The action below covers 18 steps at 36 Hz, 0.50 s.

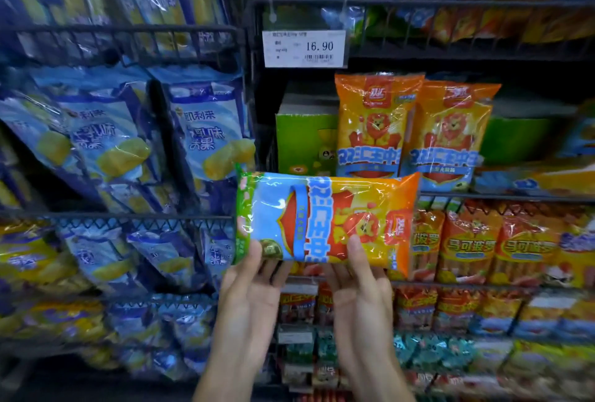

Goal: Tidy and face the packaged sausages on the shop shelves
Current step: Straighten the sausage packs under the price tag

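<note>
Both hands gripped one glossy orange-and-blue plastic sausage pack point(325, 221) sideways, in front of the black wire shelf point(450, 197) w/ the same product. Left hand point(254, 285) pinched the green-edged bottom end, thumb on the front; right hand point(360, 279) clasped nearer the middle, thumb over the lion picture. Step in hand, I'd say: facing this pack. Next move prob. called for turning it upright, orange top up, & slotting it just left of the two standing orange lion packs point(412, 131), in front of the green carton point(306, 141). Writing: white price tag point(304, 47) read 16.90; rest too small. Pack lettering looked mirrored, brand couldn't be read for sure. Blue-white snack bags point(199, 131) far left, red-orange packs point(483, 240) on the lower shelf.
</note>
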Each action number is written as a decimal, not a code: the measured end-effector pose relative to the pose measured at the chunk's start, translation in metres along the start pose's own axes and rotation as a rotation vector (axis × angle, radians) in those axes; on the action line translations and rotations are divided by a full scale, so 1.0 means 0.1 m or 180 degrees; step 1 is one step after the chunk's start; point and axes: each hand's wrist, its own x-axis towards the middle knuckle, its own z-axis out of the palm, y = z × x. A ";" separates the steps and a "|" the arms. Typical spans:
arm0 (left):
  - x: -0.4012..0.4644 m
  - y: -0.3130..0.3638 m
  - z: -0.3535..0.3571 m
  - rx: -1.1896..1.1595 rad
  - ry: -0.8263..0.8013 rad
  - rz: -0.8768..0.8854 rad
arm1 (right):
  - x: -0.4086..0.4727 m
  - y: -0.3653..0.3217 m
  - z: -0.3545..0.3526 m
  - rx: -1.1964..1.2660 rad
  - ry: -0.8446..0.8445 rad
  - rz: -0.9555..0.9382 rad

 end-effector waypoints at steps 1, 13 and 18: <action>0.02 0.04 -0.08 0.0052 -0.0005 -0.0050 | 0.01 -0.05 -0.04 -0.0109 0.0019 -0.0093; 0.23 0.45 0.10 0.2822 -0.1268 0.0711 | 0.23 -0.63 -0.16 -0.1319 -0.0192 -0.1346; 0.32 0.32 0.38 0.3227 -0.1779 0.0099 | 0.28 -0.68 -0.05 -0.1699 -0.0435 -0.1451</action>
